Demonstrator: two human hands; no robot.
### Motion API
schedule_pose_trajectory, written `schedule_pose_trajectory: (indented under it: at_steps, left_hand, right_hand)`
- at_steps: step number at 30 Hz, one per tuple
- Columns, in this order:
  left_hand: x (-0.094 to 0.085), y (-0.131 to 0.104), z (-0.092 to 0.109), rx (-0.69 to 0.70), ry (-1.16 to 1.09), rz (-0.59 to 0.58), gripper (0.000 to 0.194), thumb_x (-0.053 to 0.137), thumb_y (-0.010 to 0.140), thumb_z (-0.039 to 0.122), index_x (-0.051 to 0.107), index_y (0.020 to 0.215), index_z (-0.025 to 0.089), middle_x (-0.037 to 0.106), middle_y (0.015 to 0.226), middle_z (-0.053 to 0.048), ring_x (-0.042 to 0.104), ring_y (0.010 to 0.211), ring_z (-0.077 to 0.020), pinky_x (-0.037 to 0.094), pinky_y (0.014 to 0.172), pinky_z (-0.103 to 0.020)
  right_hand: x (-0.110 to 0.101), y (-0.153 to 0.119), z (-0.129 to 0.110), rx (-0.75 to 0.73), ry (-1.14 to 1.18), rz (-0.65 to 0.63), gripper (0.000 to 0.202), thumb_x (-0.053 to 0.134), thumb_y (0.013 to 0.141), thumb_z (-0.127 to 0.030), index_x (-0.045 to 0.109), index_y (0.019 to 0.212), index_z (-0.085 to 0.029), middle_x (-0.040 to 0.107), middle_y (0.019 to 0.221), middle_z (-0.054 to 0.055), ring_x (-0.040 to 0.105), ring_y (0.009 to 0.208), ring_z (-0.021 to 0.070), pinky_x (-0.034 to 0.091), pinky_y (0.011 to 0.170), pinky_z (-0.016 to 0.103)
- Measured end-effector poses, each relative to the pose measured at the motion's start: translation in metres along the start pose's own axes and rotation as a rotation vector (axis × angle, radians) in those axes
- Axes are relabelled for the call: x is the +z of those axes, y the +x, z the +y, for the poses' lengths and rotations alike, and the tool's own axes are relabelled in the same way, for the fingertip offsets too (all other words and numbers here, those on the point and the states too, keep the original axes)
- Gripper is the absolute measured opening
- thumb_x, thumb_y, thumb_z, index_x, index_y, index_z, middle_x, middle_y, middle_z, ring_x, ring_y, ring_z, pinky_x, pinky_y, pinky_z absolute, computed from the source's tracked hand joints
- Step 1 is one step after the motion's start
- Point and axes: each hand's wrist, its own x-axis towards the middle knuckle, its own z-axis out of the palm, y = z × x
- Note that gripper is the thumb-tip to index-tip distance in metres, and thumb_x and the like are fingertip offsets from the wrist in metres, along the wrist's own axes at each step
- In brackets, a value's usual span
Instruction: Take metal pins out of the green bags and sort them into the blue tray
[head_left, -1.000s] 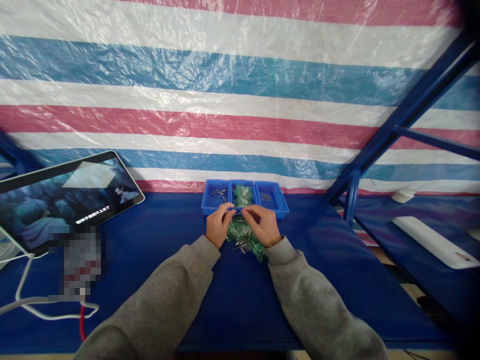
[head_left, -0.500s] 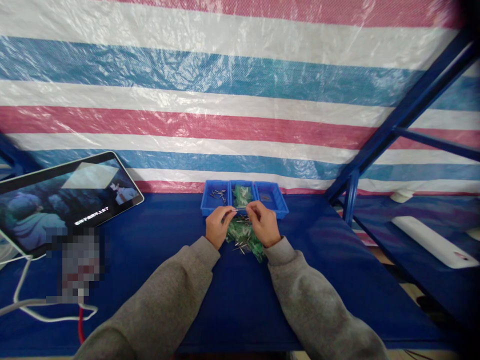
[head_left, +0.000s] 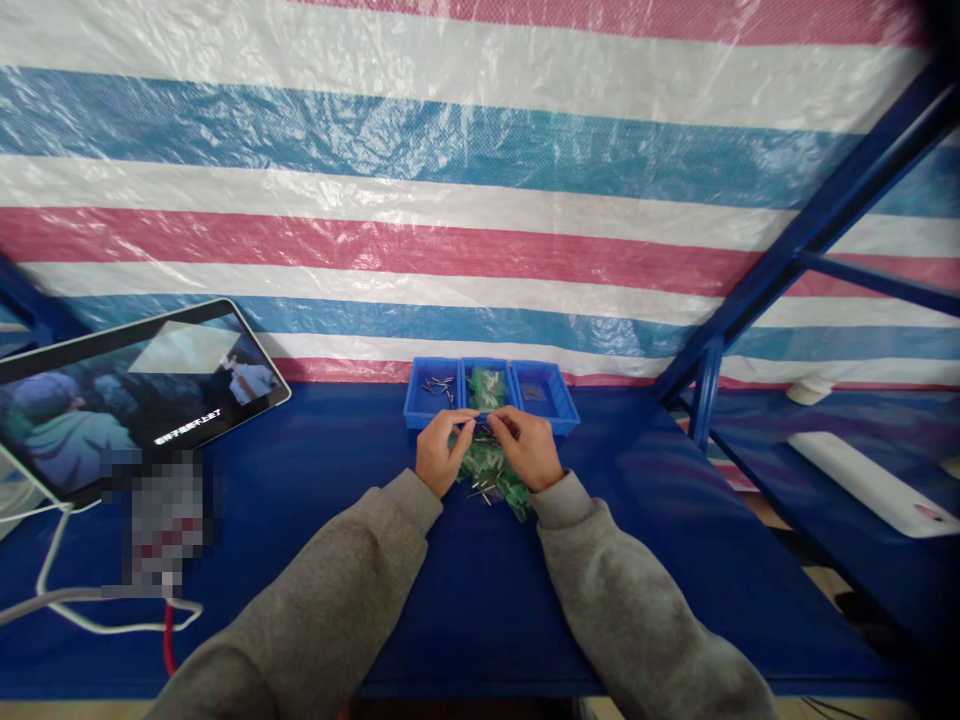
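My left hand [head_left: 441, 450] and my right hand [head_left: 530, 448] meet over the front edge of the blue bins, thumbs and forefingers pinched. A small thin metal pin [head_left: 483, 416] seems to lie between the fingertips of both hands; its ends are hidden. Beneath the hands is a pile of green plastic bags [head_left: 480, 460] with loose metal pins [head_left: 486, 490] on and around it. Just behind are three joined blue bins [head_left: 411, 400]: loose metal pins [head_left: 439, 384] lie in the left one, a green bag [head_left: 487, 385] in the middle one, a few small pieces [head_left: 533, 391] in the right one.
On the blue table [head_left: 337, 430], a tablet [head_left: 247, 375] playing a video leans at the left, with a blurred-out object and white cables [head_left: 82, 625] near it. At right, a blue metal frame [head_left: 701, 390] stands before another surface with a white device [head_left: 855, 480]. Striped sheeting [head_left: 480, 230] hangs behind.
My two hands have come slightly closer together at the fingertips, so less of the pin shows between them. The whole view has shifted slightly; bins and pile stay put.
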Motion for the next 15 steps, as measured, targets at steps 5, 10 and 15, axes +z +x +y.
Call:
schedule_pose_trajectory:
  at_steps: [5, 10, 15]
  left_hand:
    - [0.0003, -0.0012, -0.0026, -0.045, 0.063, -0.025, 0.018, 0.046, 0.091, 0.027, 0.06, 0.091, 0.016, 0.066, 0.082, -0.004, 0.063, 0.075, -0.0124, 0.049, 0.072, -0.024]
    - [0.0009, -0.0003, -0.0061, -0.001, 0.132, -0.053, 0.02, 0.044, 0.092, 0.027, 0.06, 0.099, 0.016, 0.066, 0.089, -0.005, 0.062, 0.081, -0.0149, 0.048, 0.076, -0.027]
    - [0.0006, -0.0005, -0.0086, 0.061, 0.154, -0.068, 0.022, 0.045, 0.092, 0.024, 0.063, 0.102, 0.017, 0.066, 0.091, -0.006, 0.06, 0.084, -0.0165, 0.047, 0.078, -0.03]
  right_hand:
    - [-0.0014, 0.0004, 0.0004, 0.014, -0.015, 0.054, 0.028, 0.045, 0.089, -0.034, 0.065, 0.078, -0.019, 0.065, 0.065, 0.002, 0.055, 0.055, 0.0146, 0.039, 0.058, 0.026]
    - [-0.004, 0.0006, -0.0026, 0.023, -0.021, 0.072, 0.026, 0.046, 0.089, -0.032, 0.065, 0.077, -0.018, 0.064, 0.064, 0.001, 0.054, 0.054, 0.0136, 0.038, 0.057, 0.025]
    - [-0.0044, 0.0007, -0.0031, 0.02, -0.016, 0.087, 0.027, 0.046, 0.089, -0.032, 0.065, 0.077, -0.018, 0.063, 0.064, 0.001, 0.054, 0.054, 0.0134, 0.038, 0.057, 0.025]
